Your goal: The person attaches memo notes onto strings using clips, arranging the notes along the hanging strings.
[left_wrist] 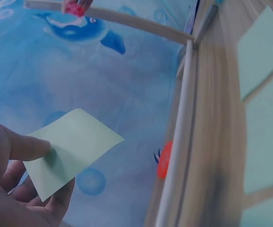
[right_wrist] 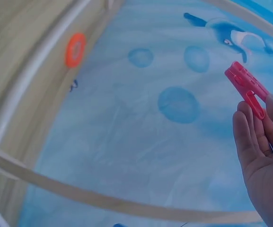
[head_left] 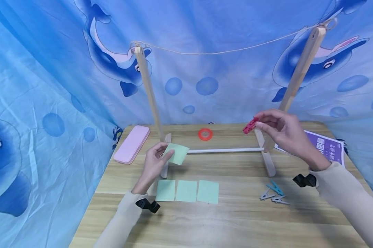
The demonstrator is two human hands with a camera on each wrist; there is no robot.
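Your left hand (head_left: pixel 153 162): pinching one green paper (head_left: pixel 178 155) beside the white rod's (head_left: pixel 226 150) left end. Your right hand (head_left: pixel 281 131): pinching one red clothespin (head_left: pixel 250 126) above the rod, toward its right end. Nearer you than the rod: three flat papers (head_left: pixel 186 191), three loose clothespins (head_left: pixel 277 189).

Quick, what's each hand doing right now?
Left hand: grip closed, pinching a pale green paper square.
Right hand: grip closed, pinching a pink clothespin.

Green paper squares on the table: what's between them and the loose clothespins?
Only bare wooden tabletop lies between the paper squares and clothespins, in the head view.
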